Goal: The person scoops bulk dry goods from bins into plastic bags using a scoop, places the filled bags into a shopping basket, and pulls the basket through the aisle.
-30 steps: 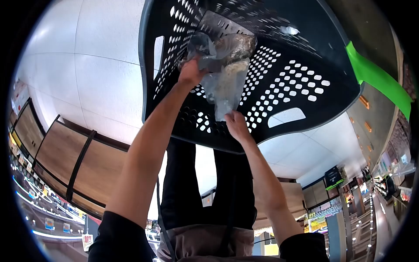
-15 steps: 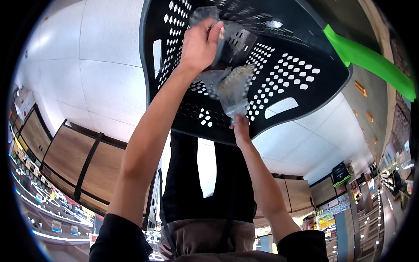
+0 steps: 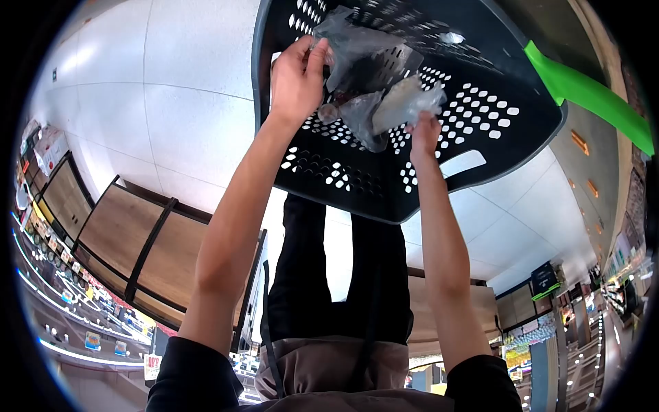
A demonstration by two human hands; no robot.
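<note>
A black basket (image 3: 384,196) with many holes takes up the upper middle of the head view. At its left side my left hand (image 3: 299,79) pinches the edge of a thin clear plastic bag (image 3: 364,48). My right hand (image 3: 424,134) is closed on a clear bag with pale contents (image 3: 403,103), inside the basket on the right. Between the hands another piece of clear plastic (image 3: 362,117) hangs low, beside a small round brownish thing (image 3: 328,112) too unclear to name. A small white scrap (image 3: 451,38) lies farther back in the basket.
A green handle or strap (image 3: 583,103) sticks out from the basket's right rim. Wooden-front cabinets (image 3: 171,254) stand at the left on a pale tiled floor (image 3: 185,130). Store shelves with goods line the lower left and right edges. A black box (image 3: 544,278) stands at the right.
My right hand has moved up and to the right with the pale-filled bag. My left hand has risen since the first frame, spreading the clear bag, and then shifted slightly down.
</note>
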